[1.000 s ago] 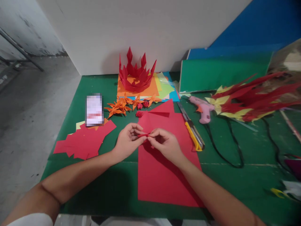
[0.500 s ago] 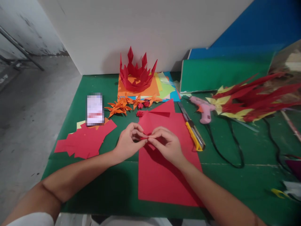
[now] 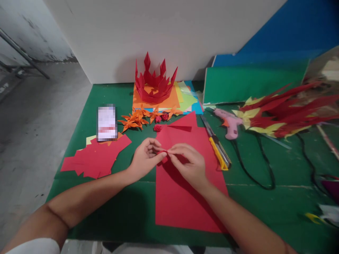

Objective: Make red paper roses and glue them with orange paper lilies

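Note:
My left hand (image 3: 144, 157) and my right hand (image 3: 189, 163) meet over a large red paper sheet (image 3: 185, 197) on the green table (image 3: 119, 208). Both pinch a small folded red paper piece (image 3: 163, 152) between their fingertips. My left fingers curl around its left end, and my right thumb and forefinger hold its right end. A tiny red paper rose (image 3: 157, 127) lies just beyond my hands.
A pile of red paper scraps (image 3: 94, 158) and a phone (image 3: 106, 123) lie at left. Orange paper flowers (image 3: 135, 120), a red paper crown (image 3: 154, 84) on coloured sheets, a yellow utility knife (image 3: 218, 148), a pink glue gun (image 3: 229, 123) with black cord, and red-yellow paper feathers (image 3: 286, 113) lie behind and right.
My right hand has turned slightly, its fingers stretching further along the small red piece. The left hand stays almost still.

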A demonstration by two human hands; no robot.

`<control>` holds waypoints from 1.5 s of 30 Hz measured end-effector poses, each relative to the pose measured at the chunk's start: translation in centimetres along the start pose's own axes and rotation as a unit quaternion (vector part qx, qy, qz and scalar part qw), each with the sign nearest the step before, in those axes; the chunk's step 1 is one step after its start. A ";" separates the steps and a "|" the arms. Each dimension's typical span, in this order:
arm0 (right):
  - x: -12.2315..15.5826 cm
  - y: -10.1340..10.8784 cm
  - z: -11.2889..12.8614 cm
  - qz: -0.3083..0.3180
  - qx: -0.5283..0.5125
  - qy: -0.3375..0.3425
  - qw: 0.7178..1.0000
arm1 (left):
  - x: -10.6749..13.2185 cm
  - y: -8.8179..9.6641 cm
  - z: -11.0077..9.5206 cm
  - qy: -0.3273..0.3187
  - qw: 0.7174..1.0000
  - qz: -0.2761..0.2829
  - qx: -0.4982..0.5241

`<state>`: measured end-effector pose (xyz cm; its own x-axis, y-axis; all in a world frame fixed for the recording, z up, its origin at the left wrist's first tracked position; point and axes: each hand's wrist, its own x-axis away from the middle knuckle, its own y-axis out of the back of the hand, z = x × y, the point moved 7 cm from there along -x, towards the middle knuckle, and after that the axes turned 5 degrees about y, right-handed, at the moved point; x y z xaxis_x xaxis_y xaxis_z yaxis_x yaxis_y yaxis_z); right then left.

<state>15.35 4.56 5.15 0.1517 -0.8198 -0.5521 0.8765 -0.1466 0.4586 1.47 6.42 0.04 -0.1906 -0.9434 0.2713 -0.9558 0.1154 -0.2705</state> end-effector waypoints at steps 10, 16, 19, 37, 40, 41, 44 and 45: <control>-0.1 0.1 1.1 0.055 0.074 0.126 0.988 | -0.3 0.1 0.0 0.006 0.999 0.024 0.032; -0.2 0.2 0.8 0.068 0.021 0.084 0.994 | -0.3 0.1 -0.1 0.011 0.999 0.021 0.033; -0.2 0.4 -1.0 0.031 -0.063 -0.049 0.996 | -0.3 0.2 -0.5 -0.006 0.999 0.010 0.044; -0.4 0.1 -1.0 0.066 -0.111 -0.024 0.991 | 0.5 -0.6 -2.6 -0.155 0.978 0.073 -0.117; -0.5 0.1 -0.8 0.067 -0.124 -0.006 0.990 | 0.7 -0.9 -2.6 -0.164 0.974 0.101 -0.122; -0.5 0.1 -0.8 0.068 -0.124 -0.006 0.990 | 0.7 -1.0 -2.6 -0.161 0.973 0.111 -0.123; -0.4 0.2 -0.9 0.071 -0.122 -0.014 0.990 | 0.7 -1.0 -2.4 -0.153 0.972 0.124 -0.129; -0.4 0.2 -0.9 0.070 -0.123 -0.014 0.990 | 0.7 -1.0 -2.3 -0.153 0.971 0.127 -0.130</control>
<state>15.89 5.36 4.80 0.2700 -0.8382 -0.4739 0.9330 0.1061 0.3439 1.79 6.38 2.64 -0.3899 -0.9181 -0.0717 -0.9186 0.3932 -0.0397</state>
